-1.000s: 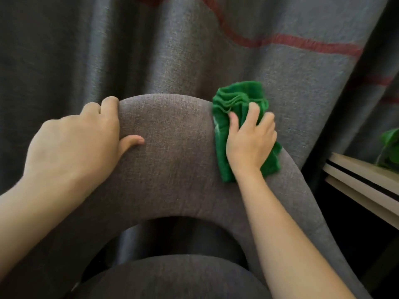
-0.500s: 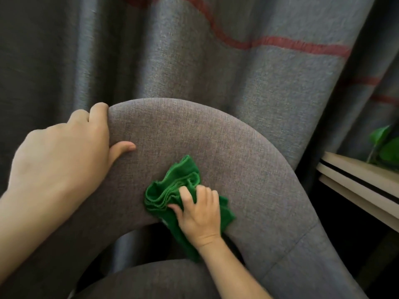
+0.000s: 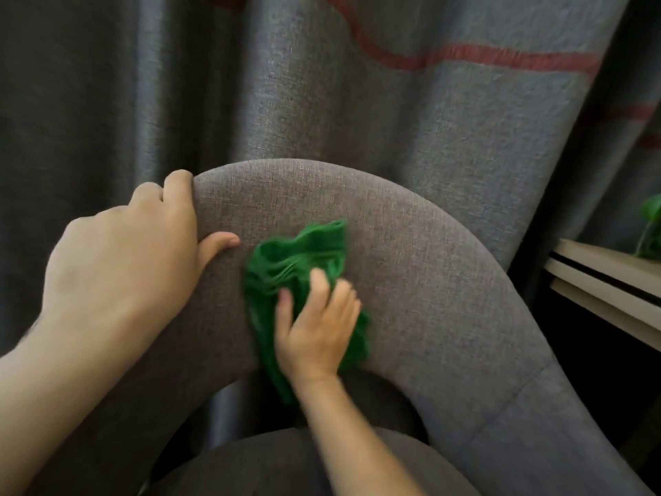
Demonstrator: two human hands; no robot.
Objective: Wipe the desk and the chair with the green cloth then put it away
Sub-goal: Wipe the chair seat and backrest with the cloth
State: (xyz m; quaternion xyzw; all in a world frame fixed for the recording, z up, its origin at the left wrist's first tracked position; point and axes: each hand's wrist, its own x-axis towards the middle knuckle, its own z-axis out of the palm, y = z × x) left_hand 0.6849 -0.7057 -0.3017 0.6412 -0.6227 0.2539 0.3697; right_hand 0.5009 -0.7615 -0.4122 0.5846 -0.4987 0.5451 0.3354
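The grey fabric chair (image 3: 429, 281) fills the lower half of the view, its curved backrest arching over a gap above the seat (image 3: 286, 467). A crumpled green cloth (image 3: 297, 259) lies pressed against the inner face of the backrest near its middle. My right hand (image 3: 318, 327) lies flat on the cloth's lower part with fingers spread, blurred by motion. My left hand (image 3: 121, 259) grips the top left edge of the backrest, fingers hooked over the rim and thumb on the front face. The desk (image 3: 608, 281) shows only as a pale edge at the far right.
A grey curtain (image 3: 322, 94) with red stripes hangs right behind the chair. Green plant leaves (image 3: 651, 223) stand on the desk at the right edge. A dark gap separates chair and desk.
My right hand swept the cloth from the backrest's upper right down to its lower middle edge, then back up a little toward the centre. My left hand kept its grip.
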